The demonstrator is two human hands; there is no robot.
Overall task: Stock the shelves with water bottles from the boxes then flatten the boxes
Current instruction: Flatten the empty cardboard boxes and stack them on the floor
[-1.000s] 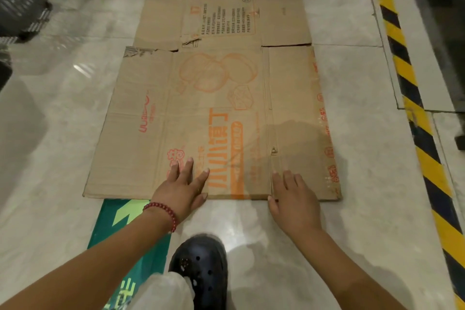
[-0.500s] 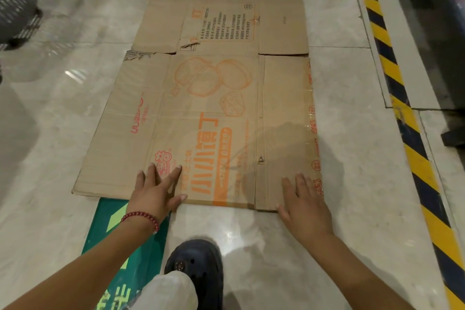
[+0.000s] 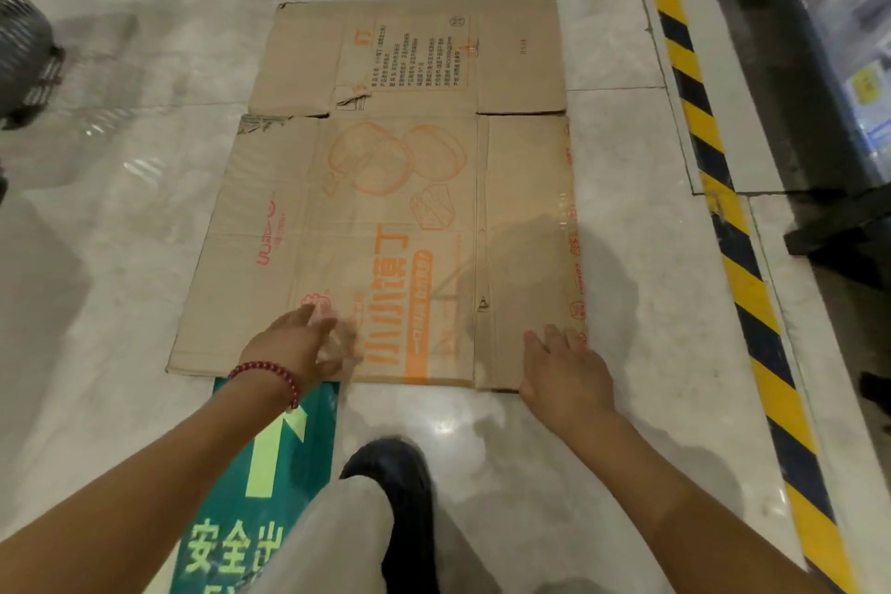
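Head view: flattened brown cardboard box with orange print point(image 3: 385, 207) lies flat on the glossy grey marble-tile floor point(image 3: 627, 449), spread out straight ahead of the person. Its near edge overlaps the top of a green floor sticker with a pale arrow and characters point(image 3: 270, 473).

Left hand point(image 3: 294, 345) reaches forward from lower left, forearm angled up and to the right, palm down over the box's near-left part. Fingers extended and motion-blurred, pointing toward the box centre; nothing gripped, fingers spread loose. Whether the palm actually touches the cardboard cannot be told through the blur. Red bead bracelet point(image 3: 267, 374) sits on that wrist.

Right hand point(image 3: 564, 369) comes in from lower right, palm flat on the box's near-right corner, fingers straight and close together, pointing away from the body, thumb at the near edge. It presses, holds nothing.

Black shoe point(image 3: 400, 492) and a light grey trouser leg point(image 3: 332, 540) sit between the two forearms. Yellow-and-black hazard stripe point(image 3: 723, 217) runs along the right side of the floor, well apart from the box.
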